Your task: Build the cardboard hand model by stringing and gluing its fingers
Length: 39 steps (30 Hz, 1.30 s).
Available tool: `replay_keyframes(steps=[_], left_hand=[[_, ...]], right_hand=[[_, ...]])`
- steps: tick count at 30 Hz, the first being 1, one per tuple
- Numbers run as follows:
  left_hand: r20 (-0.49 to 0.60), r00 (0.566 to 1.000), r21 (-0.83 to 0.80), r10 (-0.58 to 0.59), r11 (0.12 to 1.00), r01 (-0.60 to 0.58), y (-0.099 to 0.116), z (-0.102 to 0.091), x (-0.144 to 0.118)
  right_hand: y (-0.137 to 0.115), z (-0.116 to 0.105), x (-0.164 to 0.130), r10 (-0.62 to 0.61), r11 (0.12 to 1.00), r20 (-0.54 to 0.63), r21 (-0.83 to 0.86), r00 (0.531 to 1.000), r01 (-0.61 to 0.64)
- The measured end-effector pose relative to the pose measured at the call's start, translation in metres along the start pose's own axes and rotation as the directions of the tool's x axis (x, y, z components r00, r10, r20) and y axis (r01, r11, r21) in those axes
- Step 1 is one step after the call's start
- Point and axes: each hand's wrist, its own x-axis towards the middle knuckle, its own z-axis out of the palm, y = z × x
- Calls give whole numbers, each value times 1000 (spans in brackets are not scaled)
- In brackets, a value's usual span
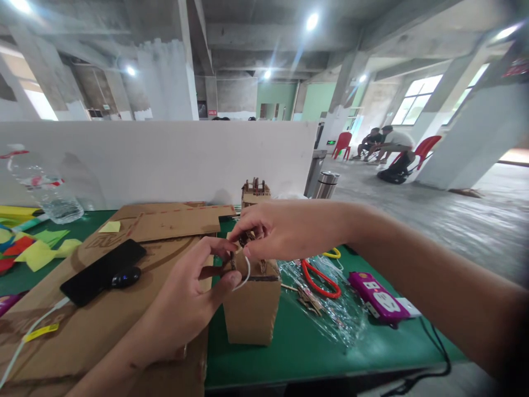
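Observation:
A small upright cardboard box (250, 314) stands on the green table in front of me, with cardboard tabs rising from its top. My left hand (194, 286) is at the box's upper left edge, thumb and fingers closed around a small upright cardboard tab (232, 260). From above and to the right, my right hand (275, 229) reaches over the box top with its fingertips pinched together. A thin white string (248, 271) curves from the right fingertips down toward my left thumb. Part of the box top is hidden by my hands.
Flat cardboard sheets (165, 331) cover the left side, bearing a black phone (103, 270) and mouse (126, 277). Another cardboard piece (256, 193) stands behind my hands. At right lie clear plastic wrap (339, 320), a red cord loop (320, 286) and a purple power strip (378, 300). A water bottle (45, 190) stands left.

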Motion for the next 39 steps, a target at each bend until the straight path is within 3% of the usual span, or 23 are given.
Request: replay_keyframes(steps=[15,23,27,34,39], left_hand=[[13,1000,-3,-27,1000,27,0,1,0],[-9,1000,-6,-14,1000,14,-7,2,0],[-70,997,-15,37,999,-38,-11,1,-2],[-148,978,209,149,971,-116,-4,4,7],[-119,974,233,194,959,-163,-2,2,15]], right_hand=[[5,-2,0,-54,998,56,39,997,52],[9,-1,6,-72,992,86,106,994,62],[11,-1,9,-60,984,89,172,994,44],[6,5,9,-20,974,10,226,1000,18],[7,17,0,58,940,-102,341,993,-20]])
